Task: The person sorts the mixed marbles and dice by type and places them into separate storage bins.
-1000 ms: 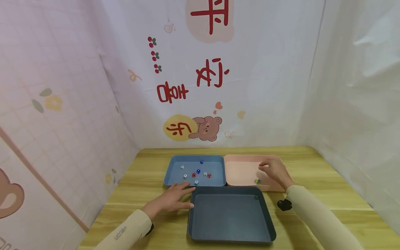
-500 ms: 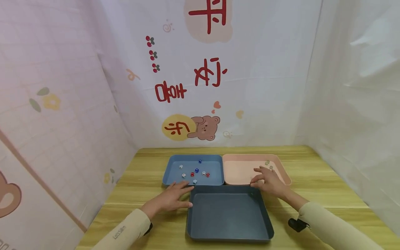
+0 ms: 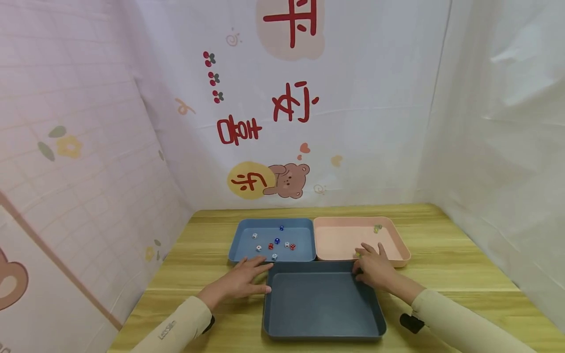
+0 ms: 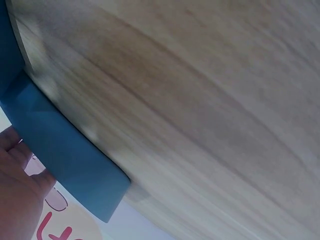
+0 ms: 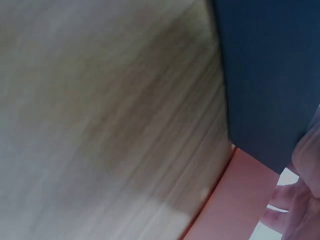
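Observation:
My left hand (image 3: 240, 279) lies with fingers spread at the dark grey-blue tray's left edge, fingertips by the blue tray's front rim. My right hand (image 3: 375, 267) reaches over the far right corner of the dark tray (image 3: 326, 338), thumb and index finger bent down inside it. They cover the spot where a small dark green die showed before; I cannot tell whether they pinch it. In the pink tray (image 3: 340, 222), two yellow-green dice (image 3: 376, 229) lie at the back right, and another yellowish die (image 3: 358, 254) shows by the right fingertips.
Behind the dark tray on the left, the blue tray (image 3: 234, 245) holds several white, red and blue dice (image 3: 277, 241). Its right side adjoins the pink tray. A wooden table (image 3: 446, 255) carries all three trays, with a printed cloth (image 3: 375, 122) hanging behind.
My right hand has come from above the pink tray, forward and left, down to the dark tray's far right corner. The left hand stays in place.

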Available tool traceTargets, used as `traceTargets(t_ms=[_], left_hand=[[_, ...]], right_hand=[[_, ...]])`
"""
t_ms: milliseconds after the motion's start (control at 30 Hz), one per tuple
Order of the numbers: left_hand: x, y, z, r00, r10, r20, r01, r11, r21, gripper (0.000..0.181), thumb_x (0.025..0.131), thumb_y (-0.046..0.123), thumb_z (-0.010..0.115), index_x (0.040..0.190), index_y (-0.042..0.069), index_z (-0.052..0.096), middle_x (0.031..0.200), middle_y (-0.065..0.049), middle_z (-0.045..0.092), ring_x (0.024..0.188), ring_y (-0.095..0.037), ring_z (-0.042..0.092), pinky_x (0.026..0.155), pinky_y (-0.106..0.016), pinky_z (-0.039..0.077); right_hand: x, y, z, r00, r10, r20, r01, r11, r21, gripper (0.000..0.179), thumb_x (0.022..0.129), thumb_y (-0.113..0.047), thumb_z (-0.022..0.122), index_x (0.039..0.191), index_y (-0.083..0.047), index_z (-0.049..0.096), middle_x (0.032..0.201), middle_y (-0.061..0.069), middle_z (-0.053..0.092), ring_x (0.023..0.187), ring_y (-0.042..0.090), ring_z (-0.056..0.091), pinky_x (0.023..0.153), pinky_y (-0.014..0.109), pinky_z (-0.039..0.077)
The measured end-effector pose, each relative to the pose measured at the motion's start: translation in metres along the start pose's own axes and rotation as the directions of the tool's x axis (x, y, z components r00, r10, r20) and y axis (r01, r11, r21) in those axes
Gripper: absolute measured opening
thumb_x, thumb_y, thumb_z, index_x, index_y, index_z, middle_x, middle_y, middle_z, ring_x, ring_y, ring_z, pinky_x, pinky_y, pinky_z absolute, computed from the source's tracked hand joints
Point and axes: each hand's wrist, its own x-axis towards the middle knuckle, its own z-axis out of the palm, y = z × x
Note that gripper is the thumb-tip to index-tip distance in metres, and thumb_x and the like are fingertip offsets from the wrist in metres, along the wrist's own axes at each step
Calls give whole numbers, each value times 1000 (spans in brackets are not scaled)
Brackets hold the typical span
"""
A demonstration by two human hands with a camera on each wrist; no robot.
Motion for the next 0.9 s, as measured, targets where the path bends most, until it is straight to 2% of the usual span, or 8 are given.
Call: traceTargets(t_ms=[100, 200, 300, 400, 467, 567, 800, 900], left_hand=[[1, 0, 1, 1000, -1, 0, 1, 1000, 2, 75, 94, 60, 56, 152, 14, 43, 158, -18, 30, 146, -35, 26, 116, -62, 12], [1, -1, 0, 1000, -3, 2, 3, 1000, 4, 75, 94, 60, 56, 152, 15, 43, 158, -18, 30, 146, -35, 26, 116, -61, 12], [0, -1, -1, 1000, -2, 6, 2, 1000, 5, 75, 94, 60, 57, 152, 14, 44, 158, -18, 31, 146, -34, 27, 116, -62, 12], [-1, -2, -1, 1000, 0, 5, 0, 1000, -1, 74, 94, 59, 57, 152, 14, 44, 158, -19, 31, 146, -35, 27, 116, -62, 12], [-2, -3, 0, 1000, 2, 4, -2, 1000, -6, 74, 94, 59, 57, 151, 14, 44, 158, -19, 31, 146, -35, 27, 116, -62, 12], [-1, -4, 2, 1000, 4, -2, -4, 1000, -9, 75, 94, 60, 57, 151, 14, 45, 157, -19, 32, 146, -35, 27, 116, -62, 12], [2, -2, 9, 998, -28, -58, 25, 998, -62, 76, 92, 62, 58, 150, 14, 46, 158, -18, 32, 146, -35, 27, 116, -63, 10], [9, 7, 11, 989, -78, -123, 68, 994, -83, 76, 95, 62, 54, 153, 14, 40, 160, -16, 27, 148, -36, 22, 116, -63, 7]], right_hand=[[1, 0, -2, 1000, 0, 14, 0, 1000, 15, 13, 74, -19, 86, 74, -23, 74, 127, 21, 63, 132, 48, 42, 100, 80, 19], [5, 4, -2, 999, 15, -36, -10, 993, 121, 10, 78, -22, 84, 75, -24, 75, 128, 22, 62, 132, 49, 42, 99, 80, 18], [18, 11, -7, 991, 96, -91, -63, 947, 314, 3, 85, -22, 79, 84, -19, 78, 129, 26, 60, 128, 50, 46, 101, 75, 26], [34, 26, -10, 975, 197, -102, -133, 888, 439, 12, 91, -21, 73, 96, -12, 79, 124, 26, 63, 122, 47, 52, 95, 66, 42], [42, 39, -11, 963, 255, -92, -191, 880, 434, 16, 94, -22, 71, 101, -11, 79, 120, 19, 67, 117, 41, 58, 91, 57, 49], [49, 57, -11, 945, 308, -106, -248, 891, 380, 25, 96, -25, 67, 113, -9, 76, 118, 15, 69, 111, 38, 62, 88, 57, 50], [43, 70, -21, 874, 484, 43, -467, 812, 350, 56, 106, -43, 41, 145, -4, 50, 145, 30, 43, 133, 56, 33, 97, 84, 11], [26, 64, -23, 879, 476, 5, -457, 840, 291, 51, 105, -40, 45, 145, -8, 50, 146, 31, 41, 132, 57, 31, 97, 84, 5]])
